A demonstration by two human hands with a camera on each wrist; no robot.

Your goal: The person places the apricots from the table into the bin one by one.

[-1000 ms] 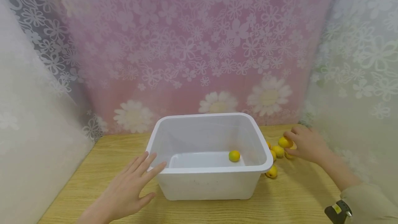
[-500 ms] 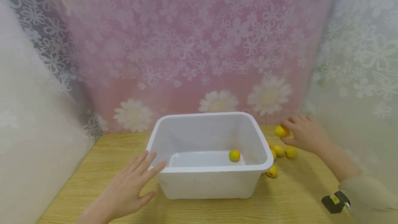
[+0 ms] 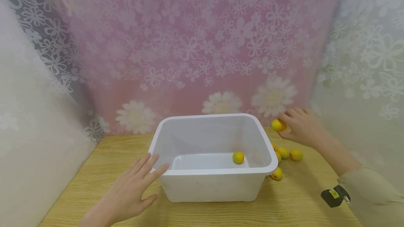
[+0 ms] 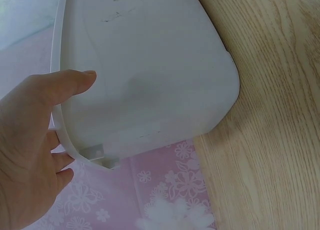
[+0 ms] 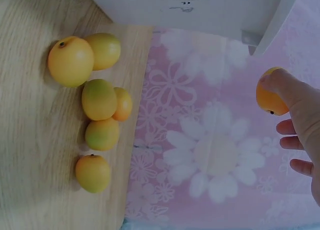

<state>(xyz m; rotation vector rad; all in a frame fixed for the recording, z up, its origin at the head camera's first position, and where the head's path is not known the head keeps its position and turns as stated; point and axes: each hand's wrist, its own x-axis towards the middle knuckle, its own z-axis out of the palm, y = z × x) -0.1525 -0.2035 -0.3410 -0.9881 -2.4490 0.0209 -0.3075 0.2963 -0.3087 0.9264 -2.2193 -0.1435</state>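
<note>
In the head view my right hand [image 3: 303,126] pinches a smooth yellow-orange fruit [image 3: 278,125] between thumb and fingers, above the table beyond the right side of a white plastic tub [image 3: 208,172]. The right wrist view shows this held fruit [image 5: 270,92] with a dark stem spot, apart from the tub's rim. My left hand [image 3: 129,190] rests at the tub's near left corner with fingers straight and spread; in the left wrist view the thumb [image 4: 70,85] lies on the near side of the rim. One greenish-orange fruit [image 3: 238,157] lies on the tub floor.
Several loose fruits [image 5: 93,173] lie on the wooden table [image 5: 35,165] to the right of the tub, some partly hidden by it in the head view. Flowered sheets [image 3: 202,45] stand behind and at both sides. A small black device [image 3: 334,195] sits at the right wrist.
My right hand has lifted the fruit from the loose group and carried it up and to the left, towards the tub. The left hand has stayed at the rim.
</note>
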